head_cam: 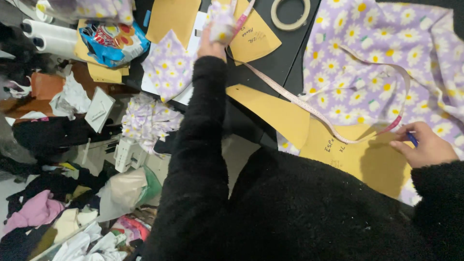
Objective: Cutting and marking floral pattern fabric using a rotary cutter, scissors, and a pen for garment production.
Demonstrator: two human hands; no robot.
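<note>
Two hands at work over daisy-print fabric and paper patterns on a dark bench [278, 63].

The left hand [210, 46] is raised, closed around a bunched scrap of daisy fabric [220, 19]. The right hand [425, 145] is pressed on the tan paper pattern [353, 150], a blue pen [412, 139] pinched in its fingers. A measuring tape [309, 107] is draped between both hands, across the spread floral cloth [367, 63].

Under my right hand [425, 145] lies matt mustard paper pattern [372, 157] on soft, fleecy daisy-print cloth [367, 63], my left hand [211, 44] grips a bunched scrap of the same cloth [221, 19], and my sleeves [200, 145] are fuzzy black pile.
</note>
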